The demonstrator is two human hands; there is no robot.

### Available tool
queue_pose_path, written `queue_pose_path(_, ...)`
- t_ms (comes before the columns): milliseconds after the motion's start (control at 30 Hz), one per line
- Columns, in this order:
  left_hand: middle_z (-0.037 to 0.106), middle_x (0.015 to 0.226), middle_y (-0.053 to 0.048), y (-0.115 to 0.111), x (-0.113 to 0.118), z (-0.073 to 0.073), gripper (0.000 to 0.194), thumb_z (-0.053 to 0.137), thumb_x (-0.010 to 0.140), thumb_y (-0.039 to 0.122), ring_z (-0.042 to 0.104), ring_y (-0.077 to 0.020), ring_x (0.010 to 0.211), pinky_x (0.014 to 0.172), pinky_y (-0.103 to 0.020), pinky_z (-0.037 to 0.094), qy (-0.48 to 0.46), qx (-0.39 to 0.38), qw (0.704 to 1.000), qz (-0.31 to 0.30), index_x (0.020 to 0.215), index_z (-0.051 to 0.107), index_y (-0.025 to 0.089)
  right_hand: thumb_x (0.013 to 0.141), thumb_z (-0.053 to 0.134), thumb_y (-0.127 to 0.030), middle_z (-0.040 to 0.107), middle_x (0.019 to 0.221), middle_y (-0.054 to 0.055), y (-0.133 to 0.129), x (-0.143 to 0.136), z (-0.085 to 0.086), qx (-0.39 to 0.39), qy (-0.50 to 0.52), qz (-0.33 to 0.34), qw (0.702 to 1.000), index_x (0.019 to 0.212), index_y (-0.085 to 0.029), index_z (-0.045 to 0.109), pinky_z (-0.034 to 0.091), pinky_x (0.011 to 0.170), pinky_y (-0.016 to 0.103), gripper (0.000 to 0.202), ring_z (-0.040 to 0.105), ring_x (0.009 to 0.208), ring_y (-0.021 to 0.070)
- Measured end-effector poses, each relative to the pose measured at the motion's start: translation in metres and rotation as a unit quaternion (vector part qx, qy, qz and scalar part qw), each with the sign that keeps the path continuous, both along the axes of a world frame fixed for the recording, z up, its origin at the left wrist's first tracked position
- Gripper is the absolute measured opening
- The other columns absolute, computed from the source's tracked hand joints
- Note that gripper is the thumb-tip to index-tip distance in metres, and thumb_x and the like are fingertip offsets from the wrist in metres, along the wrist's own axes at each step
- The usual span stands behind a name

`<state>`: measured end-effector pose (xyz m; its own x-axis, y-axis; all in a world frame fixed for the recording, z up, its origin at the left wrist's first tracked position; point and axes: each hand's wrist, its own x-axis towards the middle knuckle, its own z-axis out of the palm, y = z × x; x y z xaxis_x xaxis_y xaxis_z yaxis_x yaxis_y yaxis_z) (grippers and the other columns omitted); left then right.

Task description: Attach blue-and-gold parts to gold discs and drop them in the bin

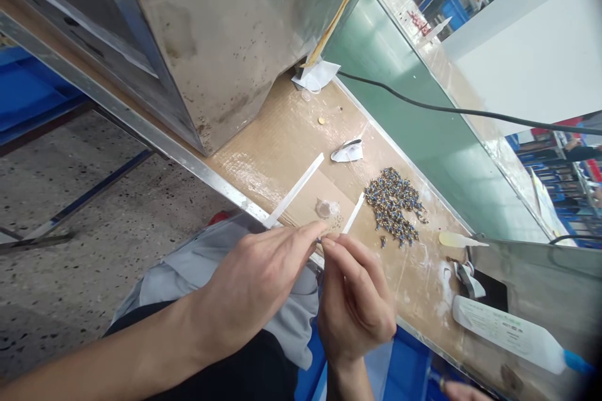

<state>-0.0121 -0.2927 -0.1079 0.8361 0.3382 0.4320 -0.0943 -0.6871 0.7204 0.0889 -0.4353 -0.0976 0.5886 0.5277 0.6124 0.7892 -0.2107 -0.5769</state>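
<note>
My left hand (266, 272) and my right hand (355, 294) meet at the table's near edge, fingertips pinched together. Between them shows a tiny dark bit, too small to name. Just beyond the fingertips, a small clear plastic cup (328, 208) stands on a brown cardboard piece (308, 197) that has white tape strips along two sides. Tiny specks (337, 222) lie beside the cup. To the right of the cardboard spreads a pile of small blue and gold metal pieces (395, 205).
A large metal box (221, 44) stands at the left. A crumpled white paper scrap (348, 151), a yellowish dropper bottle (458, 239) and a white bottle with a blue cap (510, 332) lie on the table. A black cable (423, 104) crosses behind. Another person's hand (463, 390) shows at lower right.
</note>
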Motion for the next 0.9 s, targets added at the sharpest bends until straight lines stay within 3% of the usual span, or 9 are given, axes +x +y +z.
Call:
queue_pose_path(167, 0.087, 0.122, -0.006, -0.001, -0.001, 0.002, 0.042, 0.062, 0.114, 0.006, 0.087, -0.0207, 0.102, 0.091, -0.031, 0.070, 0.017, 0.010, 1.000, 0.013, 0.155, 0.056, 0.013, 0.102, 0.076, 0.005, 0.084, 0.120, 0.007, 0.001, -0.002, 0.002, -0.009, -0.020, 0.001, 1.000, 0.123, -0.020, 0.087, 0.070, 0.095, 0.034, 0.034, 0.083, 0.105, 0.0200)
queue_pose_path(333, 0.088, 0.107, -0.003, -0.001, 0.002, 0.009, 0.036, 0.062, 0.113, 0.010, 0.088, -0.0219, 0.088, 0.078, -0.031, 0.069, 0.051, -0.047, 0.997, 0.045, 0.149, 0.063, 0.016, 0.100, 0.077, 0.007, 0.084, 0.122, 0.008, 0.000, -0.002, -0.001, -0.014, -0.034, -0.002, 0.999, 0.124, -0.020, 0.087, 0.071, 0.097, 0.035, 0.037, 0.083, 0.107, 0.0205)
queue_pose_path(533, 0.089, 0.105, 0.004, 0.002, 0.002, 0.014, 0.023, 0.061, 0.112, 0.014, 0.088, -0.0191, 0.089, 0.078, -0.029, 0.066, 0.098, -0.135, 0.985, 0.043, 0.129, 0.071, 0.025, 0.098, 0.079, 0.008, 0.084, 0.123, 0.008, 0.000, -0.008, -0.007, -0.013, -0.083, 0.001, 0.996, 0.129, -0.020, 0.086, 0.072, 0.097, 0.038, 0.043, 0.084, 0.106, 0.0224)
queue_pose_path(700, 0.089, 0.103, 0.008, 0.003, 0.001, 0.011, 0.025, 0.066, 0.103, 0.010, 0.088, -0.0153, 0.092, 0.082, -0.024, 0.065, 0.108, -0.193, 0.974, 0.057, 0.119, 0.075, 0.027, 0.097, 0.079, 0.007, 0.083, 0.128, 0.008, -0.002, -0.013, -0.013, -0.016, -0.101, 0.008, 0.995, 0.135, -0.021, 0.084, 0.074, 0.095, 0.040, 0.048, 0.084, 0.109, 0.0251)
queue_pose_path(800, 0.088, 0.104, 0.013, 0.002, 0.000, 0.008, 0.023, 0.071, 0.104, 0.013, 0.086, -0.0104, 0.091, 0.082, -0.018, 0.063, 0.105, -0.226, 0.967, 0.051, 0.118, 0.076, 0.031, 0.100, 0.079, 0.002, 0.083, 0.129, 0.009, -0.009, -0.012, -0.012, -0.014, -0.045, 0.033, 0.998, 0.138, -0.023, 0.082, 0.074, 0.094, 0.040, 0.046, 0.084, 0.111, 0.0261)
queue_pose_path(900, 0.088, 0.105, 0.015, 0.001, 0.000, 0.007, 0.024, 0.070, 0.106, 0.015, 0.085, -0.0073, 0.089, 0.082, -0.015, 0.063, 0.105, -0.236, 0.965, 0.038, 0.119, 0.076, 0.034, 0.105, 0.076, -0.008, 0.084, 0.124, 0.008, -0.018, -0.007, -0.008, -0.005, 0.097, 0.017, 0.995, 0.132, -0.026, 0.083, 0.072, 0.096, 0.039, 0.033, 0.083, 0.112, 0.0249)
